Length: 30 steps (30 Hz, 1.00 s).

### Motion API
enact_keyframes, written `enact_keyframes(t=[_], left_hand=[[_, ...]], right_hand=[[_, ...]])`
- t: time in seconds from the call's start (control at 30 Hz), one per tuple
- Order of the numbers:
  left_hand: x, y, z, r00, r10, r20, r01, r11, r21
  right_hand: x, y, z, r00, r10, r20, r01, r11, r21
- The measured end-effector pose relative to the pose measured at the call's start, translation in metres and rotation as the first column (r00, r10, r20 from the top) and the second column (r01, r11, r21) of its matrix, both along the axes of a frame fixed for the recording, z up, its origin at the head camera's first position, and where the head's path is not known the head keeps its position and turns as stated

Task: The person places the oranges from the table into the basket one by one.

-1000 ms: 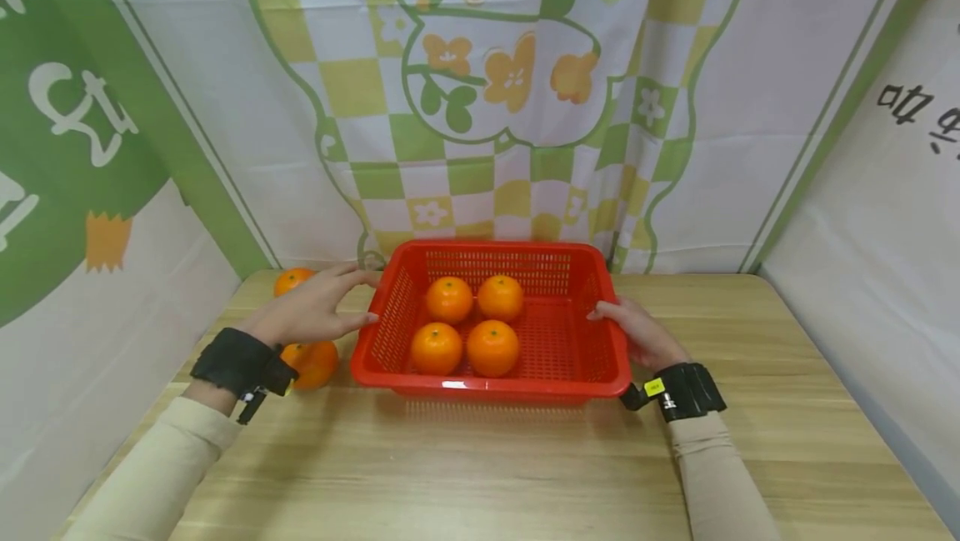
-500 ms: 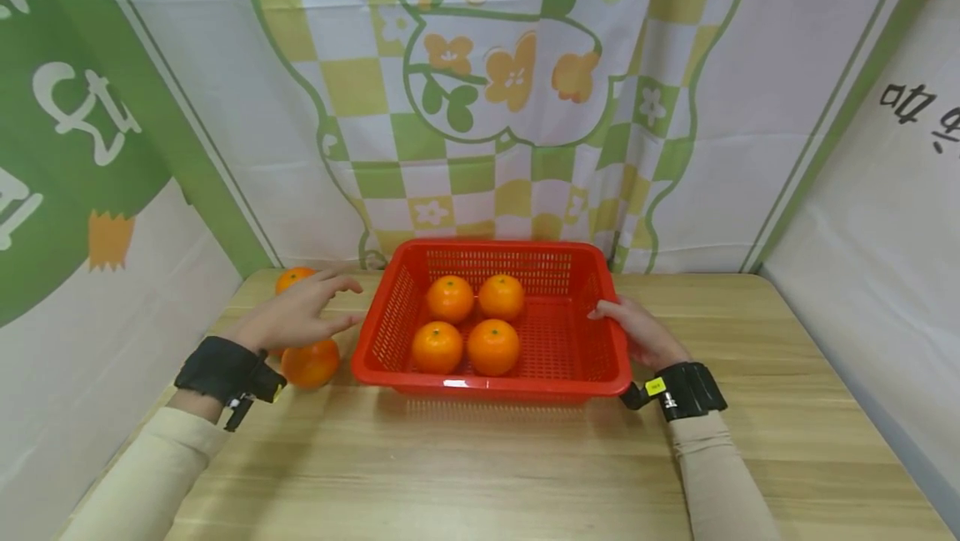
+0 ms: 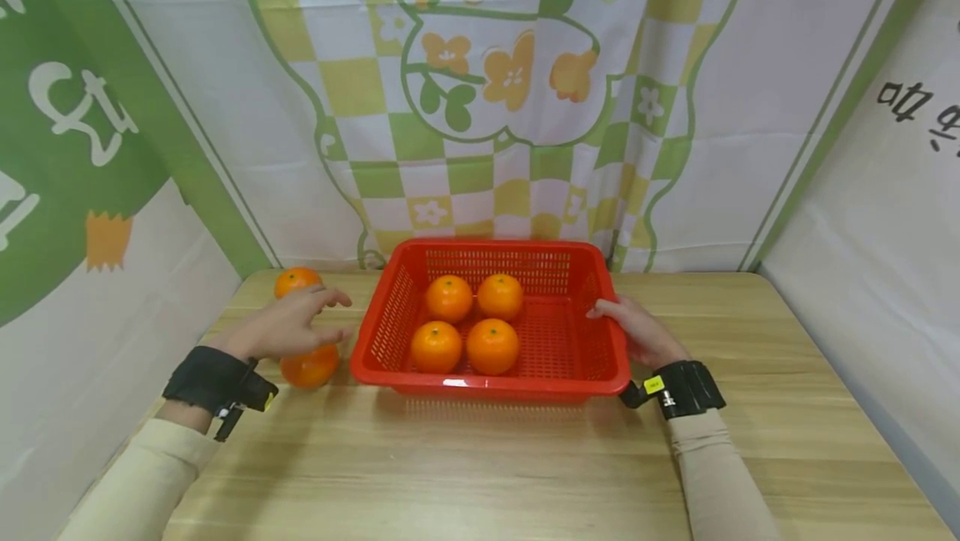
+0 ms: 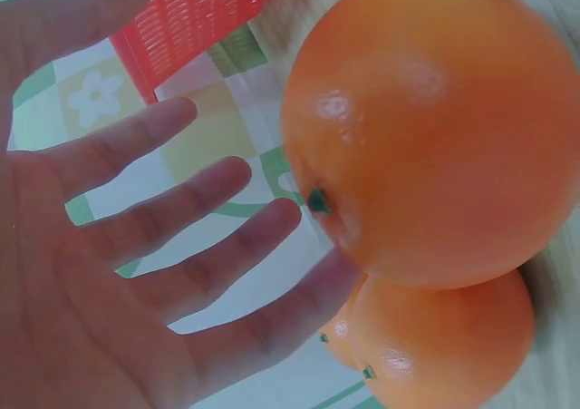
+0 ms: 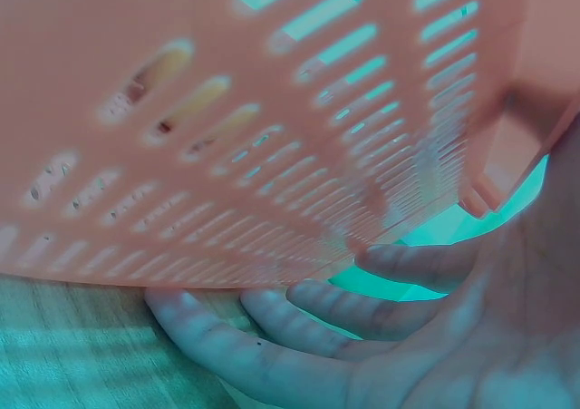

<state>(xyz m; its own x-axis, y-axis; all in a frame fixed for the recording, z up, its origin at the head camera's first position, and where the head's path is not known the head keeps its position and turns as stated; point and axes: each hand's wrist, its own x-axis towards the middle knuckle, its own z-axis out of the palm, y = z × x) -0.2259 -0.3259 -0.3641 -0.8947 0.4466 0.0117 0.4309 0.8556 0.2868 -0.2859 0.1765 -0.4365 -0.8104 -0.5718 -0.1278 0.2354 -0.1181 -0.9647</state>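
A red plastic basket [image 3: 480,385] stands on the table, with several oranges [image 3: 492,347] grouped in its left half. My right hand [image 3: 647,336] grips the basket's right side, thumb over the rim. From the right wrist, its fingers [image 5: 263,359] are seen against the slotted outer wall. Left of the basket, my left hand [image 3: 281,326] hovers over loose oranges with fingers spread and nothing held. A near orange [image 3: 310,368] and a far orange [image 3: 297,279] show around it. In the left wrist view, a large orange [image 4: 435,128] lies beside the fingertips, with two more behind.
The wooden table [image 3: 480,474] meets a patterned curtain [image 3: 465,182] just behind the basket. White and green cloth walls [image 3: 870,274] close in both sides.
My left hand has let go of the basket's left rim and drawn back leftward over the loose oranges. The right hand and the basket stay in place.
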Motion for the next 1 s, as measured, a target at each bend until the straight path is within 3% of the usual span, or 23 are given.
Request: enact_keyframes(t=[0.6, 0.87, 1.0], left_hand=[[0.008, -0.007, -0.014, 0.999, -0.019, -0.034, 0.019, 1.000, -0.016], [0.012, -0.012, -0.024, 1.000, 0.003, 0.024, -0.003, 1.000, -0.002], [0.014, -0.013, -0.028, 1.000, 0.016, 0.016, -0.016, 1.000, -0.006]], right_hand=[[-0.003, 0.001, -0.004, 1.000, -0.010, -0.008, 0.010, 1.000, 0.002], [-0.002, 0.000, -0.003, 1.000, 0.001, -0.006, -0.001, 1.000, -0.008], [-0.002, 0.000, -0.002, 1.000, -0.001, -0.008, 0.001, 1.000, -0.004]])
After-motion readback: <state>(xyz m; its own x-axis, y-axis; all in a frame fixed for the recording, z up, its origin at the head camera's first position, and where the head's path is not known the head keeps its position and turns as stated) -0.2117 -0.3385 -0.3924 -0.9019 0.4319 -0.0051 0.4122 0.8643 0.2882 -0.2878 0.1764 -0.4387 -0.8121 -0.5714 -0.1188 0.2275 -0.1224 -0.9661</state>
